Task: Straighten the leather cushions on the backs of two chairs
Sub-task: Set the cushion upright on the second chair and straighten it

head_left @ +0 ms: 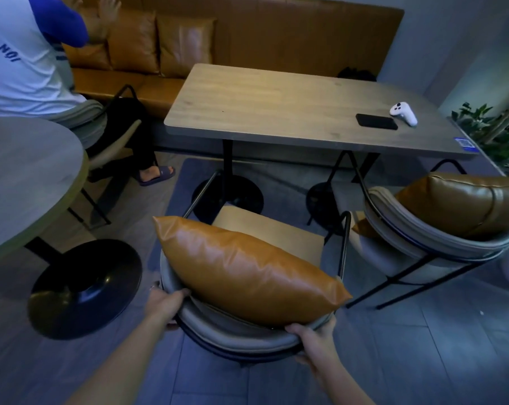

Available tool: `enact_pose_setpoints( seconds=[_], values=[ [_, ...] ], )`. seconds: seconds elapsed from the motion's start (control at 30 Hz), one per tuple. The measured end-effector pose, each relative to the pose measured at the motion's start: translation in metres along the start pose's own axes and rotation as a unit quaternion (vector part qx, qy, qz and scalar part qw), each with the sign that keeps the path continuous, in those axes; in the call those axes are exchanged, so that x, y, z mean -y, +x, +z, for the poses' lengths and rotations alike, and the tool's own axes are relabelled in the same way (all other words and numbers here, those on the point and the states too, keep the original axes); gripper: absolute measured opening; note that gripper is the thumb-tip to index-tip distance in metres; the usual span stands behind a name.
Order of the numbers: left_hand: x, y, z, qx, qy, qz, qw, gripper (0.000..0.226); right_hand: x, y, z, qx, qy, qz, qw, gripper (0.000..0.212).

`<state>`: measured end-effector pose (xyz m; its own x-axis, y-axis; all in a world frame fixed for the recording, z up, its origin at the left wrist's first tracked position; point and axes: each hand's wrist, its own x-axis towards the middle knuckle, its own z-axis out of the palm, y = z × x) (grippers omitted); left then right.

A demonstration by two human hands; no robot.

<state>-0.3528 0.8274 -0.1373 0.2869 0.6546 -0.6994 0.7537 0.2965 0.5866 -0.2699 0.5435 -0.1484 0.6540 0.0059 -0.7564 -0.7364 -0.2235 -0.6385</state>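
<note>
Both hands, left hand (165, 305) and right hand (314, 339), flank the tilted cushion (247, 270).

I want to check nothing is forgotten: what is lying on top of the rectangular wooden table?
On the rectangular table lie a black phone and a white controller, side by side near its right end. A dark object sits behind the far edge, mostly hidden.

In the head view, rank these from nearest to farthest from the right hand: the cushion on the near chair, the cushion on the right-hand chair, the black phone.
1. Near chair's cushion, against the right hand.
2. Right chair's cushion, up to the right.
3. Black phone, on the far table.
</note>
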Motion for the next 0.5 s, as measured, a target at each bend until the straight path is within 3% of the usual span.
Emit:
enact_pose_setpoints(
  seconds=[0.1, 0.2, 0.3, 0.5],
  values=[
    [-0.015, 0.005, -0.006, -0.046, 0.101, 0.064, 0.992, 0.087, 0.000, 0.004, 0.000, -0.003, -0.003, -0.010, 1.000, 0.114],
    [-0.030, 0.009, -0.009, -0.056, 0.205, 0.138, 0.967, 0.088, 0.005, 0.007, 0.000, 0.004, -0.012, -0.028, 1.000, 0.102],
    [-0.043, 0.012, -0.009, -0.041, 0.230, 0.169, 0.958, 0.090, 0.011, 0.015, 0.001, 0.004, -0.022, -0.036, 0.999, 0.084],
    [-0.054, 0.025, -0.008, -0.037, 0.231, 0.189, 0.954, 0.098, 0.032, 0.034, 0.006, 0.010, -0.046, -0.052, 0.998, 0.071]
  ],
)
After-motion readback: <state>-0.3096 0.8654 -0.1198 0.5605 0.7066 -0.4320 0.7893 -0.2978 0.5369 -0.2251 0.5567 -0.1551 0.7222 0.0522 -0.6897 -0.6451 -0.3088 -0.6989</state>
